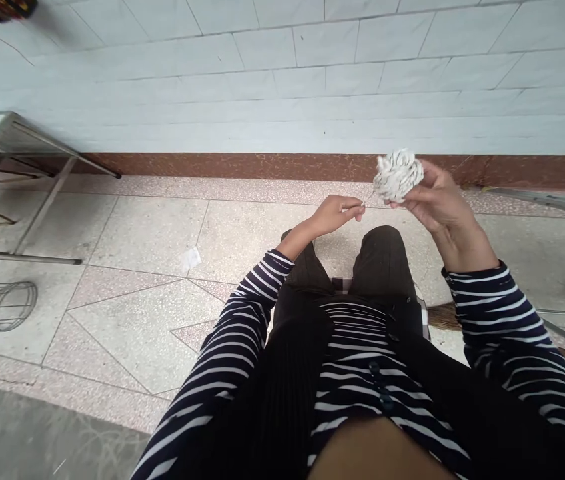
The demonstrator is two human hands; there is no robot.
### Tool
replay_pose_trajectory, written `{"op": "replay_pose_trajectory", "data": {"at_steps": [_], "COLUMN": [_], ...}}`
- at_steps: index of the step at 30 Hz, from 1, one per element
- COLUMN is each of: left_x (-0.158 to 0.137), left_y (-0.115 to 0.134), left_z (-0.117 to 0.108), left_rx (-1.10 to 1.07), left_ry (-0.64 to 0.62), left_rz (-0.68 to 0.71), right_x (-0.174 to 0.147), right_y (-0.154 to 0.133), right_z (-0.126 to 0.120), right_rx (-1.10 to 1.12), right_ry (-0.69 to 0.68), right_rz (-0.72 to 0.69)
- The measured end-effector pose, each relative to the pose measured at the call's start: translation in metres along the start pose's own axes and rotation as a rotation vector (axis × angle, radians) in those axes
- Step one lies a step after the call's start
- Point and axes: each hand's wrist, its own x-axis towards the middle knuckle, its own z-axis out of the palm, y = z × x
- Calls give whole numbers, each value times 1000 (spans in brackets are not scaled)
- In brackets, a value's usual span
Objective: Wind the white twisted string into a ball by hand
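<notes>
Right hand (435, 200): fingers curled around a white yarn ball (397, 175), held up at 1 o'clock above the knees. Left hand (335, 213): fingers pinched narrow on a thin strand running from the ball. Floor (152, 233) below; paper scrap (191, 259) at 9 o'clock, wire basket (0, 307) far left.

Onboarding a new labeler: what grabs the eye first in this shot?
The white ball of cord, held up in the right hand near the middle of the view. The left hand pinches a thin strand beside it. Below, striped sleeves frame the lap, and a metal table frame stands far left.
</notes>
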Motion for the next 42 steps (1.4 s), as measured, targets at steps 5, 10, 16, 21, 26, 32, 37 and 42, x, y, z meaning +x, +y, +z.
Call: {"op": "replay_pose_trajectory", "data": {"at_steps": [5, 10, 16, 21, 26, 32, 37, 42], "left_x": [-19, -12, 1, 7, -2, -33, -39, -39], "left_y": [5, 15, 5, -12, -18, -21, -34, -51], "left_z": [0, -16, -29, -24, 3, 27, 13, 23], "left_rx": [11, 196, 253, 109, -127, -90, 182, 48], "left_ry": [-119, -118, 57, 111, 44, -148, -36, 53], "left_rz": [-96, 7, 70, 1, -86, -183, -107, -134], "right_x": [31, 17, -7, 0, 31, 35, -8, -26], "right_y": [36, 50, 24, 8, 34, 83, 86, 69], "right_z": [-9, 11, 13, 17, 20, 8, 16, 28], "right_rx": [-430, -744, -113, 101, 43, -661, -404, 134], "right_ry": [378, -70, -411, -407, 10, 305, -279, -441], "right_rz": [-125, 100, 327, 294, 107, -5, 489, 520]}}
